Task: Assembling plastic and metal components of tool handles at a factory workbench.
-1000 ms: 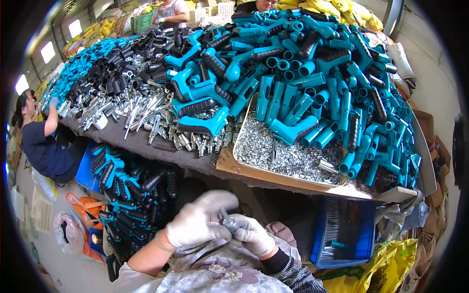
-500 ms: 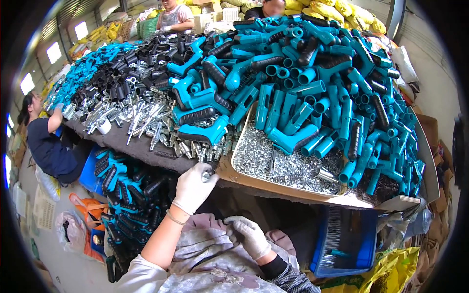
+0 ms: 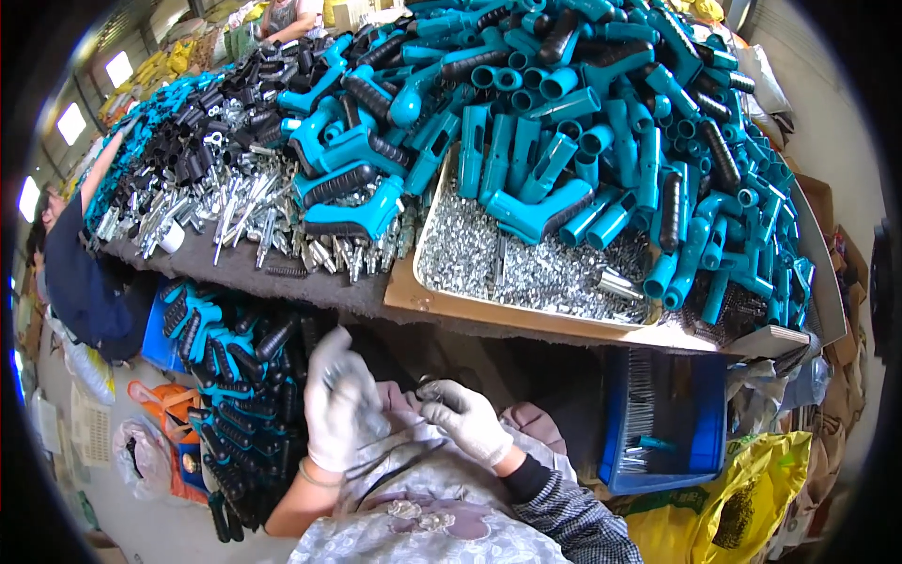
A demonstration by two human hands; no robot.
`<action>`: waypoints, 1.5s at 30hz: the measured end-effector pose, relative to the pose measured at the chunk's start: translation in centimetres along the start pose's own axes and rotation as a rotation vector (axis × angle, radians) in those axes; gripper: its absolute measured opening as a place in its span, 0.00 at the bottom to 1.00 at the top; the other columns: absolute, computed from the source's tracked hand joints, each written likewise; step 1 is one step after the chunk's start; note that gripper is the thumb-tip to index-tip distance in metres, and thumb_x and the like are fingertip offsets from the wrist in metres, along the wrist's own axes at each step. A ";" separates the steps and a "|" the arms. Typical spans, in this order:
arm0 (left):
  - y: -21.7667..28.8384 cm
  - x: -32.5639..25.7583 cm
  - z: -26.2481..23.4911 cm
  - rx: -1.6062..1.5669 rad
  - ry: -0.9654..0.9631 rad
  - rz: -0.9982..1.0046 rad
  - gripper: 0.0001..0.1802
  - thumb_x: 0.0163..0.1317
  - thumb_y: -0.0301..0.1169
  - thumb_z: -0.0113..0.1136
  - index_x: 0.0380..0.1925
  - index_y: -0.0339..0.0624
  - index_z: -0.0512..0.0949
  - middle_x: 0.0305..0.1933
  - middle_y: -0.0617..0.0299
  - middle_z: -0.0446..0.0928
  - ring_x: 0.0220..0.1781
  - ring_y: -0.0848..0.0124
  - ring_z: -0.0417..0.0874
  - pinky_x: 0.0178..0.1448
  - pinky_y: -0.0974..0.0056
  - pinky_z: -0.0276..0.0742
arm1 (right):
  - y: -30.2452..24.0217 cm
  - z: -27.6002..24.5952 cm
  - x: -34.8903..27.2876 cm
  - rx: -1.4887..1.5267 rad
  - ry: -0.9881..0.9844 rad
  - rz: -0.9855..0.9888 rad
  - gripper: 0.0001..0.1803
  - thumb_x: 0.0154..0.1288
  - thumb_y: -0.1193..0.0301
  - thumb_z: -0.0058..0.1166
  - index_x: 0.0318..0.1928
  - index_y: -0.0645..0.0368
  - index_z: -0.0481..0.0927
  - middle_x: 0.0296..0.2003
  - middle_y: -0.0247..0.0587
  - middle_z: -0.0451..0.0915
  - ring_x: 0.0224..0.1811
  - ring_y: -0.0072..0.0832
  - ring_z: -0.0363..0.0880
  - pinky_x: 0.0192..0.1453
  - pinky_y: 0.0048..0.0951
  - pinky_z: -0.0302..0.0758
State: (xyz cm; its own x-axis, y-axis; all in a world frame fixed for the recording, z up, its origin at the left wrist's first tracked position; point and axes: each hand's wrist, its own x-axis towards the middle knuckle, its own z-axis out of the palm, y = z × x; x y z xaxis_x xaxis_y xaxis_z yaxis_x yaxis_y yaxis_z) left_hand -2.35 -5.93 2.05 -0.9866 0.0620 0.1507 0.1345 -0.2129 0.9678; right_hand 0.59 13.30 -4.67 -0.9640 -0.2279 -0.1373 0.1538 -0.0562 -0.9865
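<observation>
My left hand (image 3: 340,406), in a white glove, is raised over my lap below the table's front edge. Motion smears its fingers, so what they hold, if anything, does not show. My right hand (image 3: 470,425), also gloved, is close beside it with thumb and fingers curled together. A small dark bit shows at its fingertips, too small to name. Beyond the hands, silver metal fittings (image 3: 349,258) lie heaped along the table edge. Teal and black pistol-shaped handle housings (image 3: 362,214) lie behind them.
A shallow tray (image 3: 536,318) of tiny metal pieces sits at the table front, under piled teal housings. Blue bins stand below: one with thin rods (image 3: 615,475) at right, another by finished-looking handles (image 3: 240,376) at left. A co-worker (image 3: 80,282) reaches over the table's far left.
My left hand has drawn back from the metal fittings to above my lap, near my right hand. The view has shifted, and the co-worker at left now stretches an arm farther over the table.
</observation>
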 end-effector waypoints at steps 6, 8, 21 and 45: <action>-1.2 1.9 2.2 -0.520 0.108 -0.129 0.26 0.76 0.36 0.52 0.70 0.43 0.62 0.46 0.62 0.74 0.44 0.69 0.78 0.52 0.55 0.83 | -0.6 -0.9 -3.2 -0.246 0.035 -0.130 0.24 0.66 0.62 0.61 0.58 0.62 0.78 0.52 0.54 0.82 0.55 0.47 0.81 0.60 0.38 0.76; -2.9 0.6 3.1 -0.632 0.077 -0.226 0.23 0.76 0.34 0.53 0.67 0.45 0.66 0.48 0.62 0.75 0.48 0.67 0.79 0.60 0.50 0.80 | -1.3 -1.5 -3.8 -0.217 0.060 -0.106 0.24 0.66 0.63 0.61 0.59 0.62 0.78 0.53 0.53 0.82 0.55 0.46 0.81 0.59 0.38 0.76; -1.4 -0.2 6.0 0.915 -1.066 0.157 0.24 0.48 0.37 0.74 0.48 0.46 0.84 0.38 0.54 0.84 0.38 0.55 0.86 0.43 0.58 0.82 | -1.0 -5.4 -7.6 -0.112 0.010 -0.013 0.21 0.68 0.63 0.59 0.57 0.60 0.80 0.48 0.46 0.84 0.51 0.37 0.82 0.58 0.34 0.76; -3.3 -1.4 8.2 0.824 -0.771 0.023 0.19 0.47 0.31 0.76 0.40 0.37 0.84 0.40 0.48 0.85 0.41 0.51 0.88 0.45 0.58 0.82 | 14.4 -33.8 -23.8 -1.737 0.354 0.804 0.10 0.67 0.64 0.53 0.41 0.51 0.86 0.43 0.49 0.81 0.47 0.42 0.82 0.47 0.42 0.80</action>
State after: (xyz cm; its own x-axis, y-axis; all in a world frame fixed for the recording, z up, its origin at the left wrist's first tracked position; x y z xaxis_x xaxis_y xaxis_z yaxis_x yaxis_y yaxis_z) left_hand -0.70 2.69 0.28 -0.7013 0.7125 -0.0217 0.4530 0.4690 0.7581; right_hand 18.44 50.79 -18.59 -0.8169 0.4805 -0.3190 0.3767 0.8633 0.3358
